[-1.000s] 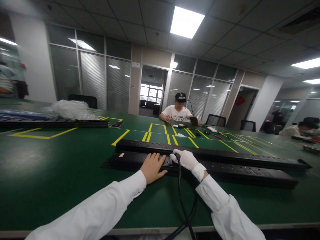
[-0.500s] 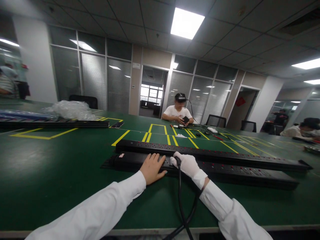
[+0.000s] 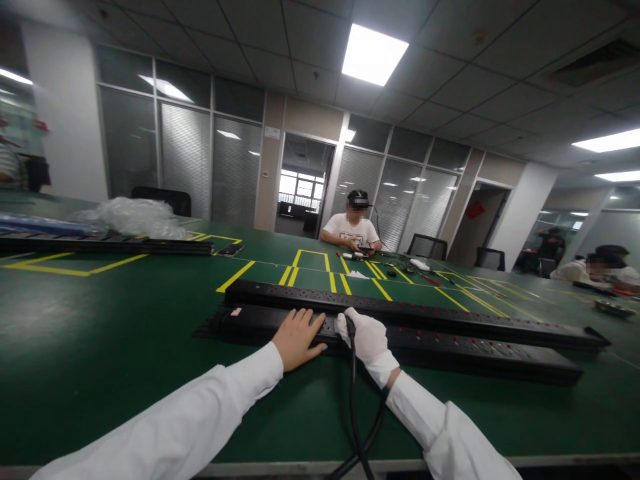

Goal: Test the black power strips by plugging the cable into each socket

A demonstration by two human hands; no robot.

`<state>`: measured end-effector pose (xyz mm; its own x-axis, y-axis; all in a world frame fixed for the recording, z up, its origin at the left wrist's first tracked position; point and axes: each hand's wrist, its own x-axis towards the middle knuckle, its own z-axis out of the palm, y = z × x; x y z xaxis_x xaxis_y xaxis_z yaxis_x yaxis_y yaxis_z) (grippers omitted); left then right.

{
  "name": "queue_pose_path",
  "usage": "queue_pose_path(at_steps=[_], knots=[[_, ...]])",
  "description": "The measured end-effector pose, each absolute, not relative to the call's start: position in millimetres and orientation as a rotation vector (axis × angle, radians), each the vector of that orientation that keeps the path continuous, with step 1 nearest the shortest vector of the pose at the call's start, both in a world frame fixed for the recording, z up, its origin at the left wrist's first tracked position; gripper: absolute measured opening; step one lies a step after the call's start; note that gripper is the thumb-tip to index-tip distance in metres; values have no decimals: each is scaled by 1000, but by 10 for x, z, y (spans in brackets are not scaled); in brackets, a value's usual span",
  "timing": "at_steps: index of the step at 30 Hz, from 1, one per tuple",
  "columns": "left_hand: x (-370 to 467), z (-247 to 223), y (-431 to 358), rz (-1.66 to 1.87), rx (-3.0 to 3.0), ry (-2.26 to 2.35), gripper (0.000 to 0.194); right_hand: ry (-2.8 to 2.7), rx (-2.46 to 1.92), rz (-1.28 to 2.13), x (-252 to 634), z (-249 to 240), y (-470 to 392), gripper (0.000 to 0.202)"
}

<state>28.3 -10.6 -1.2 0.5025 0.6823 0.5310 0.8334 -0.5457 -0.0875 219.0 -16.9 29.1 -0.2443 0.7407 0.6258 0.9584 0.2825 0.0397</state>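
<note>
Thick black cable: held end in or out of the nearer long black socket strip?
Cannot tell: the white-gloved right hand grips the end of the cable over the strip, hiding its tip.

No text can be read: the label (image 3: pixel 236 311) on 1 black strip (image 3: pixel 480 352), the print (image 3: pixel 349 237) on a shirt (image 3: pixel 370 230) and the sign (image 3: pixel 272 133) left of the doorway (image 3: pixel 303 177) are too small.

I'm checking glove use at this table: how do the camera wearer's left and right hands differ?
The left hand is bare; the right hand is gloved in white. The left hand lies palm down on the near black strip; the right hand grips a black cable over that strip. Both come from white sleeves.
</note>
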Motion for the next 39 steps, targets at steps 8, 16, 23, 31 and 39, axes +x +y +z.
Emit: queue_pose_path(at_steps=[8,16,23,31,39], knots=[[160,-11,-57,-617,-2380,-1332,56,-2063,-1470,-577,2020,299,-115,37],[-128,10,-15,-587,-2345,-1383,62,-2100,-1419,-514,1738,321,-59,37],[-10,86,-43,-569,-2292,-1447,70,-2124,-1407,-512,1770,305,-64,35],[25,12,8,-617,-2337,-1377,61,-2116,-1419,-505,1764,303,-55,36],[21,51,-15,-605,-2335,-1388,60,-2112,-1442,-531,1768,298,-58,37]])
